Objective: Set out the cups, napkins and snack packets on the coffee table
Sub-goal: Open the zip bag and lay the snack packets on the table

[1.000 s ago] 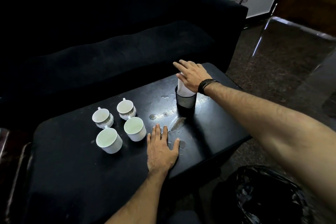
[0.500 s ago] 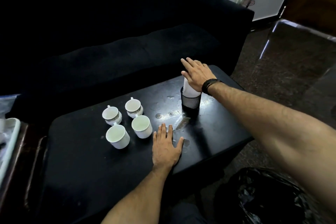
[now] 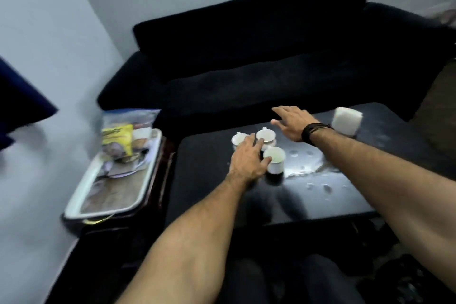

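Several white cups stand grouped in the middle of the black coffee table. My left hand hovers over the cups with spread fingers and hides one of them; it holds nothing. My right hand is open in the air just behind the cups, to their right. The white napkins stand in a dark mesh holder near the table's far right. A clear bag of snack packets, one of them yellow, lies on a white tray to the left of the table.
The tray rests on a dark side table against the grey wall. A black sofa runs behind the coffee table. Wet spots mark the tabletop right of the cups. The frame is motion-blurred.
The view has swung left, showing the tray and snack bag. My right hand has let go of the napkins and moved left. My left hand has lifted off the table to above the cups.
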The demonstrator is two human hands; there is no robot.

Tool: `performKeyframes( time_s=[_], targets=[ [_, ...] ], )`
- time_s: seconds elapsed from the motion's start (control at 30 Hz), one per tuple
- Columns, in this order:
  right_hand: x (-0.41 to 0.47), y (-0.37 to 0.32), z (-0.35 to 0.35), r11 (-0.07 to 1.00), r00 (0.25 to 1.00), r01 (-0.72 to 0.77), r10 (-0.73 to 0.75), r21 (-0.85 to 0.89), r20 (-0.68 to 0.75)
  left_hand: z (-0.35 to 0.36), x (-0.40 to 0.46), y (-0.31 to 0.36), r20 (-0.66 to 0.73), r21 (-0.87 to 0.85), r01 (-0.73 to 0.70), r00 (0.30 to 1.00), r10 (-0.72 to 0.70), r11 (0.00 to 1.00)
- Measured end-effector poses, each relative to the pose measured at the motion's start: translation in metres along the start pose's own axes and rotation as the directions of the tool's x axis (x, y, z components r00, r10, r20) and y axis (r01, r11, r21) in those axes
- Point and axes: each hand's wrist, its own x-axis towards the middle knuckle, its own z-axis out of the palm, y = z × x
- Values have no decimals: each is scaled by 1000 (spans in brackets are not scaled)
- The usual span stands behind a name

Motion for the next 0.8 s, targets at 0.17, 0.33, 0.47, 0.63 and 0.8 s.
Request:
performKeyframes(
  time_s=[0.17,0.33,0.47,0.63,0.8],
  targets=[
    [14,-94,15,991,990,134,-135,17,52,-45,-60,-111,11,91,239,970,-241,967],
    [28,-199,41,963,953,263,-268,56,142,-69,-127,-202,-17,93,466,884,-467,880],
    [38,-270,67,936,919,338,-350,98,181,-71,-151,-249,-24,86,572,819,-573,815],
    [69,-331,106,922,899,360,-384,144,209,-59,-145,-303,32,29,657,752,-658,753],
    [117,-366,138,907,900,332,-386,257,199,-47,-115,-357,211,88,645,733,-647,759]
  ],
)
